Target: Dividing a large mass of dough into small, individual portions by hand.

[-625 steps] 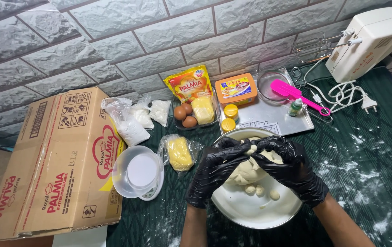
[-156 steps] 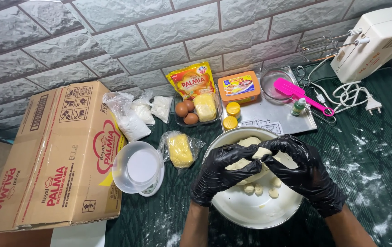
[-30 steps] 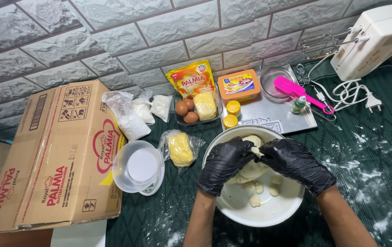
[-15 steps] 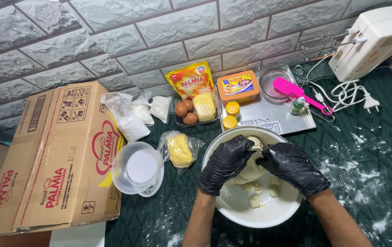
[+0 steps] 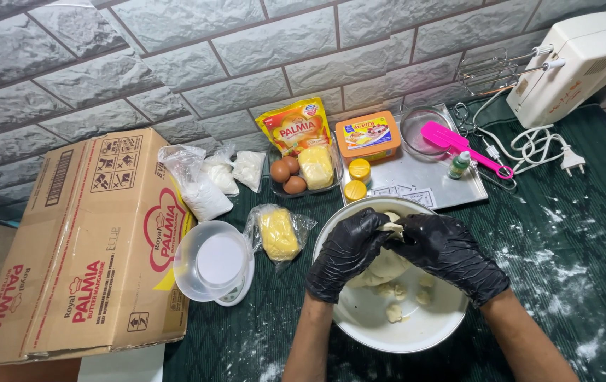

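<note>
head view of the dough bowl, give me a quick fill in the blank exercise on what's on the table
1. Both hands, left hand and right hand, wear ____ gloves.
2. The hands hold pale dough over a ____ bowl.
3. The spatula on the metal tray is ____.
4. The cardboard box lies to the ____ of the bowl.

Missing words: black; white; pink; left
</note>
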